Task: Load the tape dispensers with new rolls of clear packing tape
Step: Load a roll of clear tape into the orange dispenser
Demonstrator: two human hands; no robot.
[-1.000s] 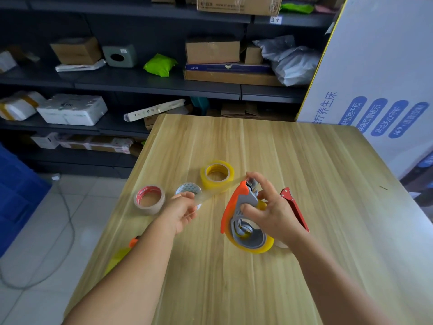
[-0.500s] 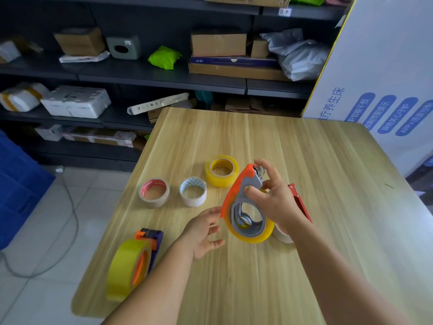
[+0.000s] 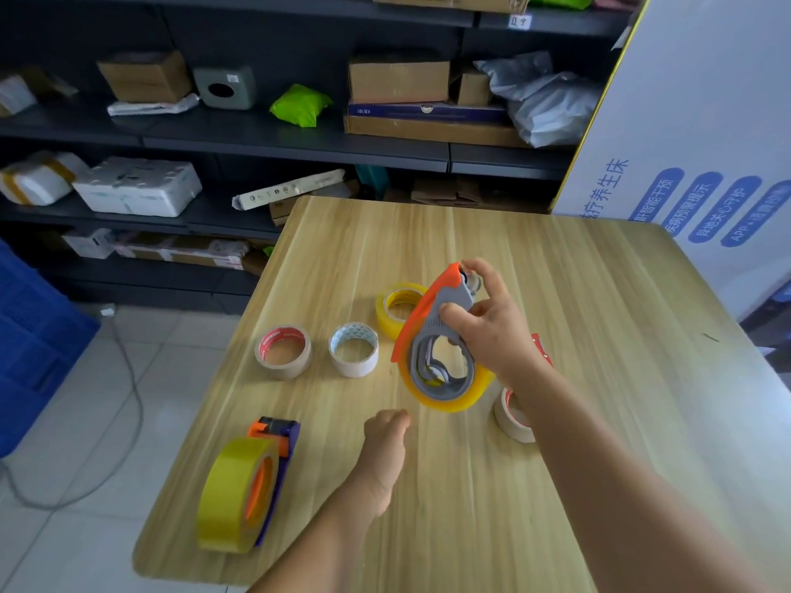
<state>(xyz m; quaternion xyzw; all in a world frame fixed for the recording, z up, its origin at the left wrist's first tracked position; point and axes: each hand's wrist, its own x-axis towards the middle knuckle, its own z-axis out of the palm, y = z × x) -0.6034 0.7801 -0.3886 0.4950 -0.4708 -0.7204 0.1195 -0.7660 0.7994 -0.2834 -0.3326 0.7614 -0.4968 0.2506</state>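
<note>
Orange-grey dispenser [image 3: 441, 336] w/ yellowish roll, held tilted; 2nd dispenser [image 3: 265, 477] loaded, on table.

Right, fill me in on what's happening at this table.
A person is loading tape dispensers. The right hand holds up an orange and grey dispenser with a yellow-tinted roll fitted on it. The left hand rests empty on the wooden table. A second loaded dispenser sits near the front left corner. Three loose rolls lie in a row behind, and another roll is partly hidden by the right forearm.

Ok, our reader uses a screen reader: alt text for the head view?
The right hand holds an orange-grey dispenser with a yellow roll above a wooden table. The left hand rests empty below it, three loose rolls behind.
</note>
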